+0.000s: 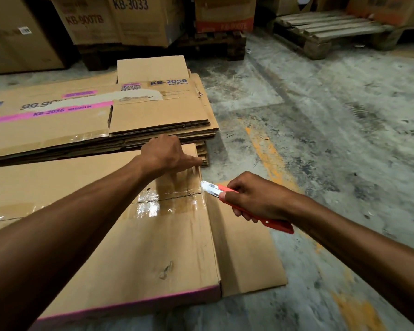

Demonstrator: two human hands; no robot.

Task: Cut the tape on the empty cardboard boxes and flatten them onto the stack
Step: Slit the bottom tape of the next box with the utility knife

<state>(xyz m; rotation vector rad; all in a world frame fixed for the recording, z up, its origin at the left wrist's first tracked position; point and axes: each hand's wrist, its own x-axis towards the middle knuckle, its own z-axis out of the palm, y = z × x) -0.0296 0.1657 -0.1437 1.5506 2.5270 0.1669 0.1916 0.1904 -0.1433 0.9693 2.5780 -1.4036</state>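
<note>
Below me, one box (134, 235) stands on the concrete floor (332, 115), its top toward me, brown with a pink strip along the near edge. One band of clear tape (153, 206) crosses the top over the seam between its flaps, glossy and wrinkled; near the right edge the seam shows as a dark line. One side flap (246, 247) lies folded out flat to the right.

My left hand (167, 154) presses on the box top beyond the tape, thumb stretched toward the right edge; the other fingers are hidden, so how they lie I cannot tell. My right hand (256, 199) is curled tight round one red knife (246, 206), whose pale tip sits at the box's right edge, right where the tape ends.

Just past my left fingers lies one stack (93, 120) of flattened boxes, the top ones printed KB-2056. Farther off I count two pallets (328, 32), and several upright cartons (120, 20).
</note>
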